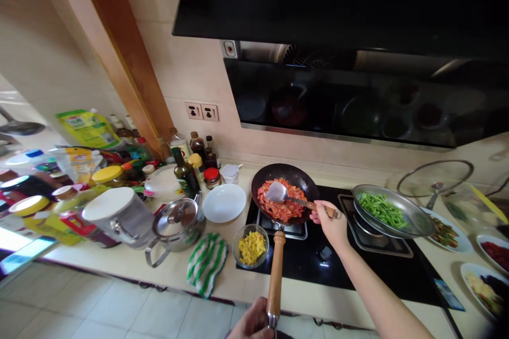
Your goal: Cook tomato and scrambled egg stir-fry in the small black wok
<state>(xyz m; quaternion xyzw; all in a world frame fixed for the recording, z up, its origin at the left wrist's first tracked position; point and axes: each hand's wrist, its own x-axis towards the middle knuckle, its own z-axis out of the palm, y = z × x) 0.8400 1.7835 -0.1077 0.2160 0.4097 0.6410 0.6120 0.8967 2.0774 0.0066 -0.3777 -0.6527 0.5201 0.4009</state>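
Holding chopped tomato (296, 193), to judge by colour and cut, in a dark wok (274, 170) ahead and to the left of the right fingers, with sloping sides likely useful for containing the pieces. Resting the metal blade of a spatula (277, 192) on the tomato, beyond the right fingertips, and gripping its wooden handle in the right hand (326, 217), with fingers clamped on it, probably to stay clear of the heat. Grasping the near end of the wooden wok handle (275, 270) in the left hand (252, 323), with fingers apparently closed round it, though partly cut off by the lower edge, presumably to steady the wok. Having a glass bowl (236, 248) of what looks like scrambled egg (251, 246) ahead of the left fingers, perhaps for easy reach. Farther ahead and left of those fingers, a white plate (225, 203) beside the black hob (298, 262), perhaps so placed to avoid the burners. To the right of the right fingers, a steel pan (417, 220) of sliced green vegetable (382, 209), seemingly using the second burner as a stand.
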